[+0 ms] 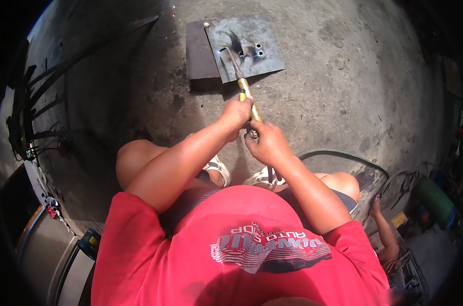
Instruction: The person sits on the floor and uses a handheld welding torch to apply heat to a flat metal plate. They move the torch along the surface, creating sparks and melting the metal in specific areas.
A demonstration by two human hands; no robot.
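My left hand [236,113] is wrapped round the brass body of a gas cutting torch [256,109]. A small yellow and black piece shows by its fingers; I cannot make out what it is. At the torch's rear end, my right hand [270,143] closes its fingers by a round knob. The torch slants forward to a thin metal sheet [264,35], its tip near a small slot that glows bluish white. Several dark-edged holes and black scorch marks are in the sheet. Under its left side lies a darker brown plate [201,57].
A black hose [344,156] curves away to the right, towards a green cylinder [433,198]. Another person's arm [387,232] shows at the lower right. Dark metal bars [88,53] stand at the left. My shoes [218,169] rest on the stained concrete floor [333,92].
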